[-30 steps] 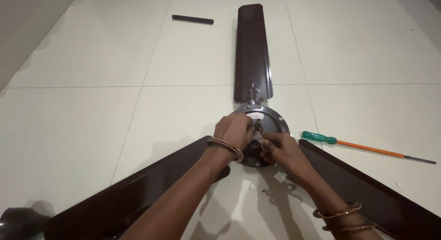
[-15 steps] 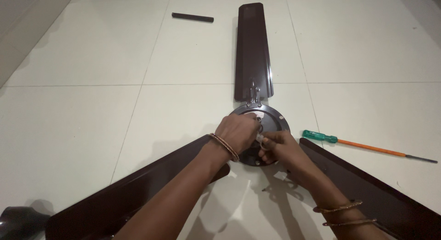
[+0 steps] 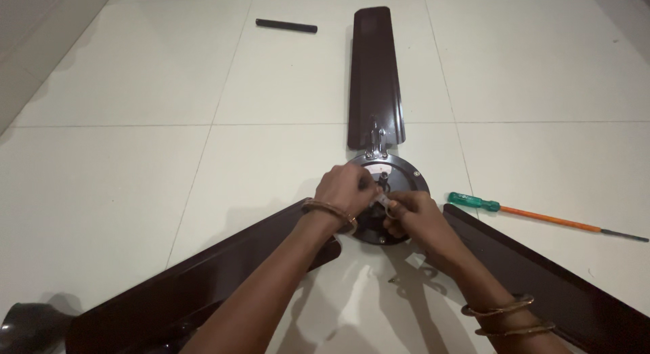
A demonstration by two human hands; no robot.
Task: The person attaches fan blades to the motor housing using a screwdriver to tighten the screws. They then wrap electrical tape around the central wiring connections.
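Observation:
A dark brown ceiling fan lies on the white tiled floor, its round motor hub [image 3: 406, 181] in the middle and three blades spreading out; one blade [image 3: 376, 76] points away from me. My left hand [image 3: 344, 189] rests on the hub's centre, fingers curled around the short shaft. My right hand [image 3: 413, 218] pinches a small silvery metal piece [image 3: 382, 202] against the shaft, right beside the left fingers. Both wrists wear bangles. What the small piece is cannot be made out.
A screwdriver [image 3: 542, 217] with a green handle and orange shank lies on the floor right of the hub. A short dark rod [image 3: 286, 26] lies far off at the top. A dark rounded cup [image 3: 27, 323] sits at the bottom left corner.
Both hands stay at the hub's centre; the fingers have shifted slightly around the shaft and the small metal piece. The fan has not moved.

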